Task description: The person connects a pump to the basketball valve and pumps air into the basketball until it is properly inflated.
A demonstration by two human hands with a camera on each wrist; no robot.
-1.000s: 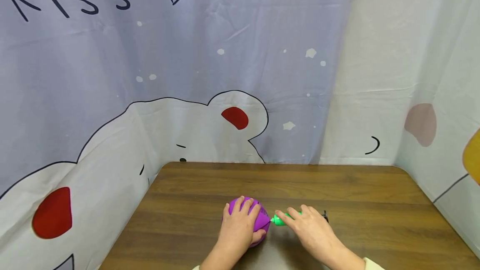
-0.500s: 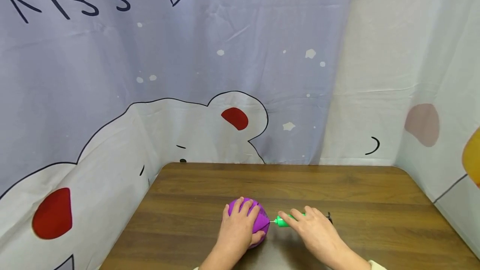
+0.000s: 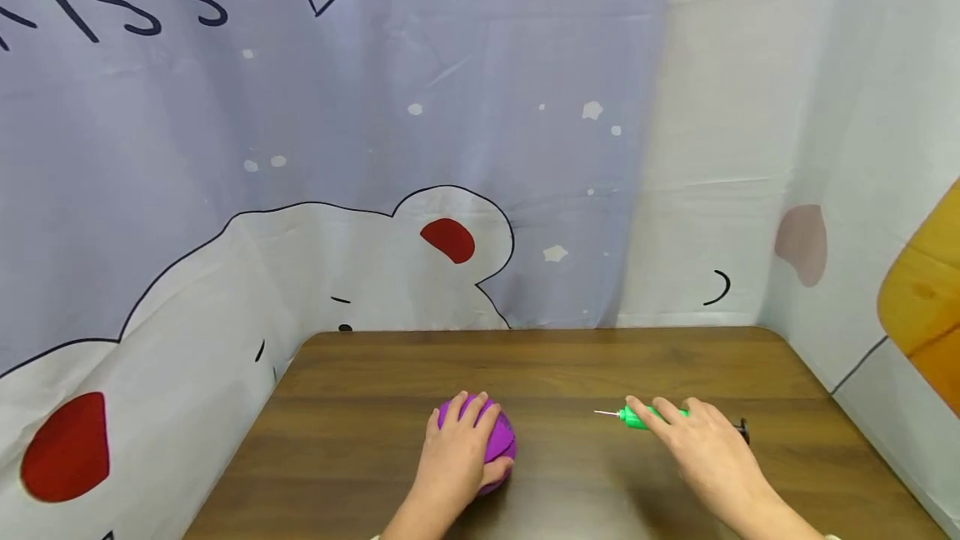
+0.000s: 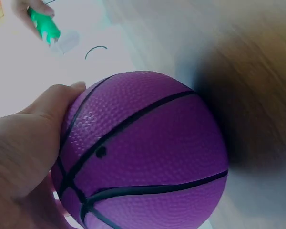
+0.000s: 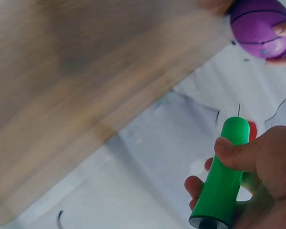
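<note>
My left hand [image 3: 456, 452] grips a small purple basketball [image 4: 148, 138] from above, its fingers spread over the top and its thumb along the near side. Black seams and a small dark spot show on the ball in the left wrist view. To the right, my right hand [image 3: 705, 444] holds a green ball pump [image 5: 219, 176], thumb on one side and fingers wrapped round the barrel. A thin metal needle [image 3: 608, 413] sticks out of the pump's tip toward the left, apart from the ball. The pump's black end [image 3: 742, 430] shows beyond the hand.
Both hands work over a brown wood-grain table [image 3: 570, 365] with rounded far corners. Behind it and at its sides hangs a printed cloth [image 3: 375, 257], with drawn white animals and lettering.
The needle has come out of the ball. My right hand has moved away to the right with the pump. My left hand keeps its grip on the ball, and the head view has turned slightly right.
</note>
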